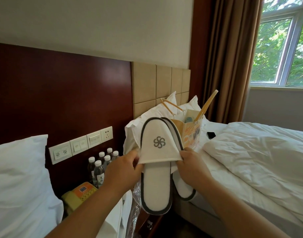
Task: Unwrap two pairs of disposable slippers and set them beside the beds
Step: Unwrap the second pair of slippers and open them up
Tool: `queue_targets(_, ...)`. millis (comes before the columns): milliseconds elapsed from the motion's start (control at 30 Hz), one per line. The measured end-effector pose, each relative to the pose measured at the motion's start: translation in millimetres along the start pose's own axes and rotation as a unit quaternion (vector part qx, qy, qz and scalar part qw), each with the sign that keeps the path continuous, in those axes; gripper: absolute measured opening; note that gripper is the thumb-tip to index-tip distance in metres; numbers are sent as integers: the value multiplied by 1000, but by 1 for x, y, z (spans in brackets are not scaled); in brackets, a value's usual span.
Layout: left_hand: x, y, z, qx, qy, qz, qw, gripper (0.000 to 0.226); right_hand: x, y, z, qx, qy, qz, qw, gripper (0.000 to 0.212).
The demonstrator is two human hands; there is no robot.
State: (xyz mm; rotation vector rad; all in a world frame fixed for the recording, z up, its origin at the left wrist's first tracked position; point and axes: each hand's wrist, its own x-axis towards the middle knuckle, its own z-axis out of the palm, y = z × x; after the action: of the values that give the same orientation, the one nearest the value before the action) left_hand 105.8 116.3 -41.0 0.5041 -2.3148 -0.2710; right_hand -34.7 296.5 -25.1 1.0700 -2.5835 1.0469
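Slippers (156,184): white matt cloth, softly napped, edged with grey cloth binding, with a stitched grey emblem; wrapper (135,193): clear, glossy, crinkled plastic film; panel (61,91): dark wood, smooth with a dull sheen; tiles (144,83): beige matt covering; switches (94,139): white smooth plastic; bottles (98,172): clear plastic, white caps; bag (192,134): printed paper, flat paper handles; bedding (258,152): white matt cloth, creased; curtain (233,57): brown matt cloth
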Motion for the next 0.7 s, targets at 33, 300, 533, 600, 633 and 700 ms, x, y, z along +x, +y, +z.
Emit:
queue_targets(33,0,0,1,-9,-5,-18,1000,29,-2,-3,3,15,-1,11,1000,26)
queue_targets(300,-30,45,-5,-71,-1,68,995,29,-8,-24,6,40,42,111,992,15)
queue_targets(533,-38,76,14,-12,-138,51,989,58,-8,-41,11,-57,42,54,996,19)
queue_targets(600,-27,72,14,-86,-65,45,993,39,-11,-47,13,-69,57,39,995,17)
queue_targets(633,-21,69,13,-109,-36,54,992,32,-13,-48,15,-75,63,30,995,17)
queue_targets(700,-13,65,9,-140,-52,85,985,29,-14,-48,15,-83,63,13,994,17)
